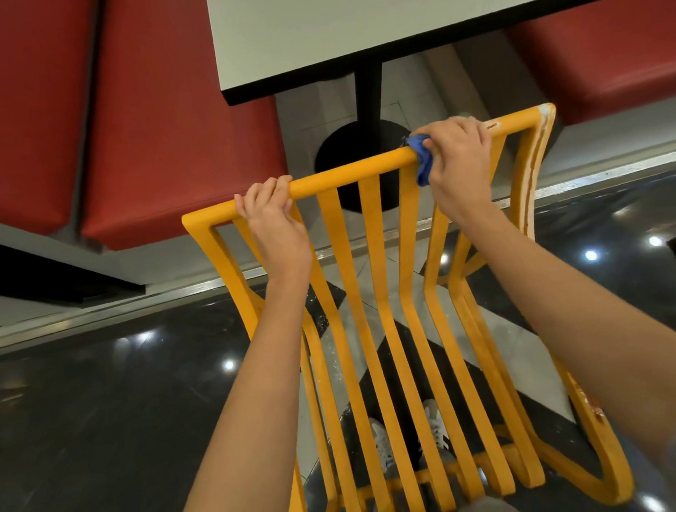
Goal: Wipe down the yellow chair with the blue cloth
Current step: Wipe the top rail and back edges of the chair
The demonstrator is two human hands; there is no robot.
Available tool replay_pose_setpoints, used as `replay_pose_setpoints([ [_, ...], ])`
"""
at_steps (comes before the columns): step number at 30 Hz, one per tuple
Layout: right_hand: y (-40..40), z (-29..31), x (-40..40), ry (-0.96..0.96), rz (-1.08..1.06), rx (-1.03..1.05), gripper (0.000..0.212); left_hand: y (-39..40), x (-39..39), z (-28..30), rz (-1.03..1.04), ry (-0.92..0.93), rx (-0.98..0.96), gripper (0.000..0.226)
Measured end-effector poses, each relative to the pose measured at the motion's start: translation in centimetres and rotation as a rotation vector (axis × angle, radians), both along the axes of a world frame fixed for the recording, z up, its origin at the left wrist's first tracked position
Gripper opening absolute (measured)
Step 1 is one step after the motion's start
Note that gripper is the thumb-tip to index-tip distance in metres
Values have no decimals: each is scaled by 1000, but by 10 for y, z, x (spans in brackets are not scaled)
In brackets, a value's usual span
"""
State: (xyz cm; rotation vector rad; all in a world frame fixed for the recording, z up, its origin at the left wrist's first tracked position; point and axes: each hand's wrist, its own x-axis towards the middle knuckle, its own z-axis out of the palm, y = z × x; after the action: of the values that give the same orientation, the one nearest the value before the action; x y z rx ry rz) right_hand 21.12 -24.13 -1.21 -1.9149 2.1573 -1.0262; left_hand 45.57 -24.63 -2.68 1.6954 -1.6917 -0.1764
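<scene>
The right hand is curled tight around the small crumpled blue cloth, squeezing it onto the top bar of the yellow slatted metal chair. The left hand wraps the same bar, likely to keep the chair steady for rubbing. No writing or brand shows anywhere.

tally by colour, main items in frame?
Yellow: 1, the yellow chair
Blue: 1, the blue cloth in the right hand
Red: 3, bench cushions
White: 3, table, two shoes
Total: 8
</scene>
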Motion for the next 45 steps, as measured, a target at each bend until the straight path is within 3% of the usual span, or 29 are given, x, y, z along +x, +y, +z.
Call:
replay_pose_setpoints([
  [8, -10, -9, 132, 146, 197, -41, 26, 0, 1, 2, -1, 18, 9, 38],
  [13, -13, -7, 87, 235, 359, -22, 31, 1, 4, 3, -6, 19, 4, 36],
  [18, 4, 1, -1, 174, 124, -4, 35, 0, 1, 1, 5, 9, 7, 36],
  [22, -2, 2, 30, 76, -116, 16, 33, 0, -2, 2, 17, 2, 16, 37],
  [24, -3, 1, 62, 84, -81, 37, 39, -1, -2, 3, 21, 15, 22, 37],
  [27, -5, -3, 99, 101, 76, 5, 30, -2, 1, 3, 14, 29, 28, 38],
  [31, -9, 5, 76, 256, 295, 43, 28, 0, 7, 4, -31, 32, 24, 37],
  [37, 1, 13, -12, 165, 73, 43, 26, -1, 6, 3, -27, 29, 20, 36],
  [41, -3, 8, 11, 66, -51, 29, 23, 0, 0, 6, 6, 25, 30, 38],
  [45, -3, 1, 69, 157, 47, 50, 28, 1, -2, 6, 17, 19, 45, 39],
])
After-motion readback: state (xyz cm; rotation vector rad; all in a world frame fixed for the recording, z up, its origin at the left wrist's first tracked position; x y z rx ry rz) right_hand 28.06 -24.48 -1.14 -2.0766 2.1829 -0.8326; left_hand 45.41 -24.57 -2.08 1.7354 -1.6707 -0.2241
